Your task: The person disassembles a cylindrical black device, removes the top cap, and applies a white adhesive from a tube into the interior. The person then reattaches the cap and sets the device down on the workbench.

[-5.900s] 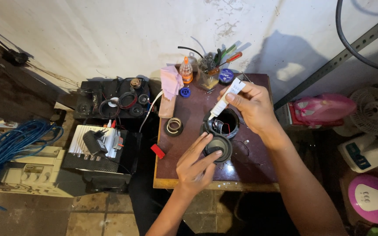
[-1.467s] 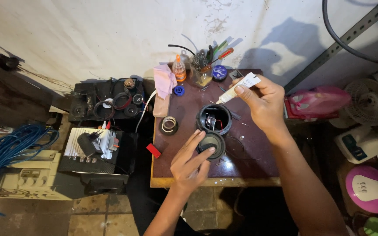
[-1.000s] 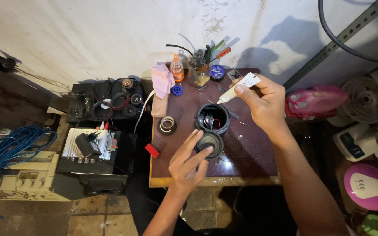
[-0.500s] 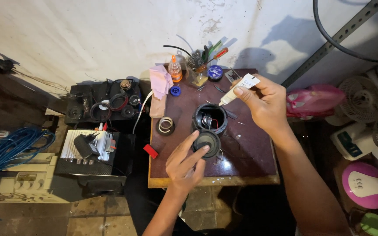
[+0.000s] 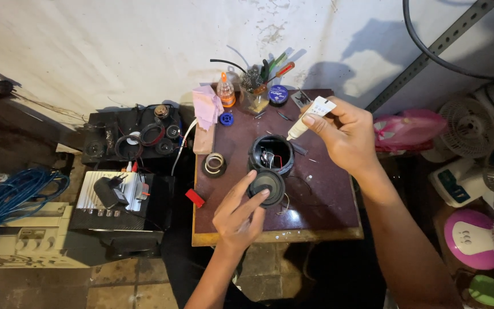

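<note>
The right hand (image 5: 347, 134), clamped on the small white glue tube (image 5: 310, 117), has lifted its nozzle to one o'clock of the round black speaker housing (image 5: 271, 153), while the left hand (image 5: 238, 214), fingers spread, keeps pressing the black speaker cone (image 5: 267, 184).

Single view, head-worn camera, looking steeply down from above the person onto a small table (image 5: 327, 217). The view faces the white wall (image 5: 115, 46) at the table's far edge, which fills the top of the frame. Range is moderate: the whole tabletop fits mid-frame, with floor and clutter on both sides. Both forearms enter from the bottom edge, left hand (image 5: 238, 214) lower centre, right hand (image 5: 344, 134) upper right of centre. A blue cable (image 5: 7, 200) sits at the left margin and fans (image 5: 458, 123) at the right, probably bent slightly by a wide lens. No second view to compare.
</note>
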